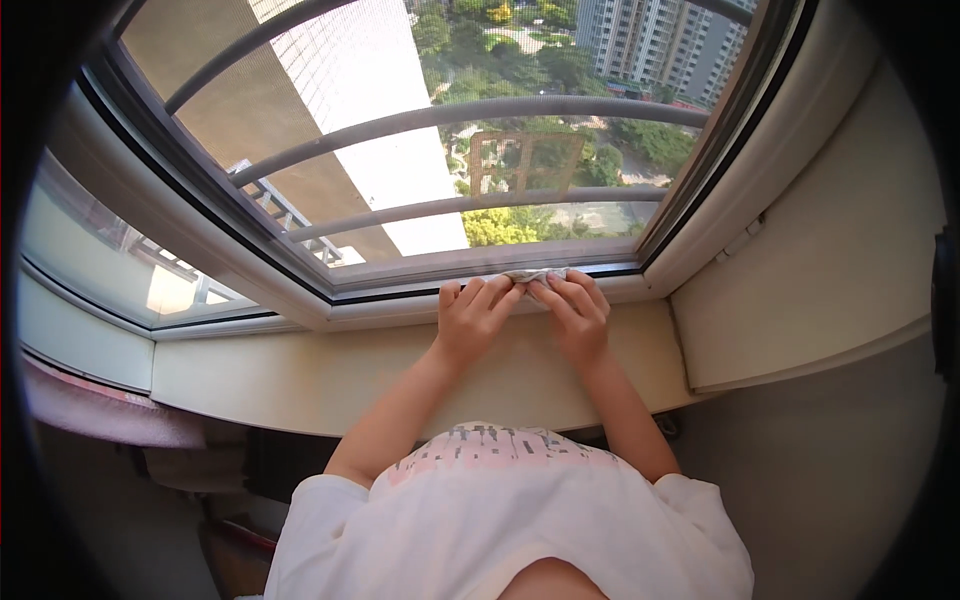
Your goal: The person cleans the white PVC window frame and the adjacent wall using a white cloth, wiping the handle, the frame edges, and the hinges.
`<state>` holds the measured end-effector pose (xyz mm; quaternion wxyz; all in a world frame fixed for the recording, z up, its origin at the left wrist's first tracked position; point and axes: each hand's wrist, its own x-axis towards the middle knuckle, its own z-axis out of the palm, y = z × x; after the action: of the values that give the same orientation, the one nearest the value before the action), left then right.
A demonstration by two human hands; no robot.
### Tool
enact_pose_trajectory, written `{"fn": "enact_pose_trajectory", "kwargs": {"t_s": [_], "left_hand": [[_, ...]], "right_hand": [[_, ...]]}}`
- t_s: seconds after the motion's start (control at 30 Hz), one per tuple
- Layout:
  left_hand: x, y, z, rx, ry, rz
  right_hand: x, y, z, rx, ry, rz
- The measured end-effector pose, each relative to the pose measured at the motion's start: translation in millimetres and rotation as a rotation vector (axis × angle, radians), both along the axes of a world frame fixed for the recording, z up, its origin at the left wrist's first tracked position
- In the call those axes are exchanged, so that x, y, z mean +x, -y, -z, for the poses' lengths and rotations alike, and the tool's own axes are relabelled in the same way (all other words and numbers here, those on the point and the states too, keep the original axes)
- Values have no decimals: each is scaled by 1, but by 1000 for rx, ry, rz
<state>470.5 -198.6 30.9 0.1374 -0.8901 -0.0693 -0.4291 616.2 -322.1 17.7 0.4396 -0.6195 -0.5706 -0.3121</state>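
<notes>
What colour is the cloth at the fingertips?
The cloth is whitish to pale grey; see the head view.

left hand [472, 318]: pinching pale cloth [532, 276] | right hand [579, 316]: same cloth | cloth: at window frame [400, 311]

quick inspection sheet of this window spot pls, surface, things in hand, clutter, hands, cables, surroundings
surface: cream windowsill below the pale window frame
things in hand: crumpled pale cloth at the frame's lower edge
clutter: pink textile at lower left, below the sill
hands: left hand and right hand close together, both gripping the cloth
cables: nothing seen
surroundings: curved bars outside; trees and tall buildings beyond
</notes>
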Motion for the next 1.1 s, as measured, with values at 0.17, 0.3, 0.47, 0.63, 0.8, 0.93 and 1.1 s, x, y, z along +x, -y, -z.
{"fn": "enact_pose_trajectory", "kwargs": {"t_s": [0.17, 0.3, 0.47, 0.63, 0.8, 0.93, 1.1], "left_hand": [[11, 9, 0, -123, 28, 54], [30, 23, -2, -135, 14, 55], [33, 16, 4, 85, 96, -51], [48, 8, -11, 200, 289, -55], [67, 13, -77, 89, 488, -115], [75, -2, -65, 194, 572, -106], [66, -3, -77, 253, 541, -132]], "right_hand": [[3, 7, 2, -20, 3, 31], [3, 17, 12, 14, -101, 132], [10, 13, 8, 71, -100, 46], [25, 6, -4, 173, 4, 48], [26, -6, -77, 281, -66, 70], [46, -14, -65, 310, 111, 75], [40, -12, -59, 320, 66, 39]]}}
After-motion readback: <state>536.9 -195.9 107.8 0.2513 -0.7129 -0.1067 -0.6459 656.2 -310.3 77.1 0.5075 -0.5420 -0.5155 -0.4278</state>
